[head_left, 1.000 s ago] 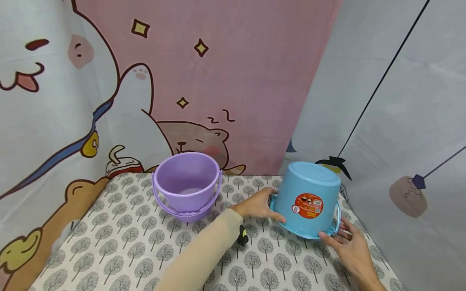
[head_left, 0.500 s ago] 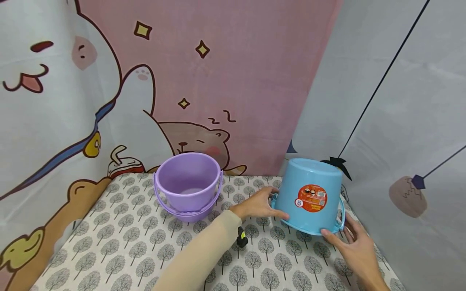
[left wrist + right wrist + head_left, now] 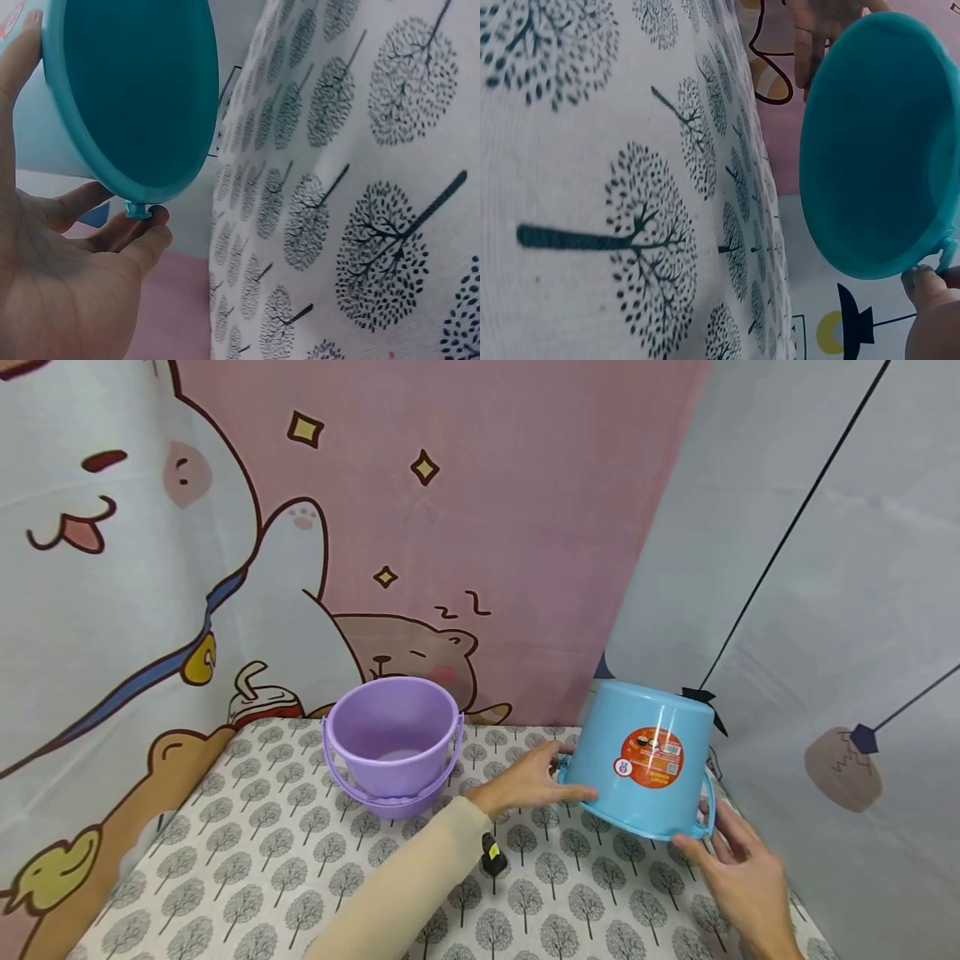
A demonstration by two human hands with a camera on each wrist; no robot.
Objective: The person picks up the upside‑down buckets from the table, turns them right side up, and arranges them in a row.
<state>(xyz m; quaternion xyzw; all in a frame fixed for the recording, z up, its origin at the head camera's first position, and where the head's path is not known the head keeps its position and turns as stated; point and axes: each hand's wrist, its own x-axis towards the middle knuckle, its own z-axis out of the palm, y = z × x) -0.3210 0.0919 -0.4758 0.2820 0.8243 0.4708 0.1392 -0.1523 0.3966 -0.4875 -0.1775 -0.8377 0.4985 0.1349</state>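
A light blue bucket (image 3: 596,743) with a round red label (image 3: 651,758) hangs upside down and slightly tilted, its mouth above the cloth. My left hand (image 3: 528,783) holds its left side: the thumb lies on the outer wall and the fingers reach behind, by the handle lug (image 3: 138,210) in the left wrist view. At the right of the rim, my right hand (image 3: 742,872) pinches the edge beside the handle (image 3: 711,806). The right wrist view shows the dark bucket interior (image 3: 877,150), with the right fingers at the rim.
A purple bucket (image 3: 397,777) stands upright at the back left, its handle hanging in front. The tree-print cloth (image 3: 247,860) covers the table. Cartoon-printed curtains (image 3: 540,527) rise behind and at the right. A small black object (image 3: 492,857) is by the left wrist.
The blue bucket has moved slightly up and to the right, turning a little so its label shifts right. Both hands keep hold; the right hand has moved slightly right.
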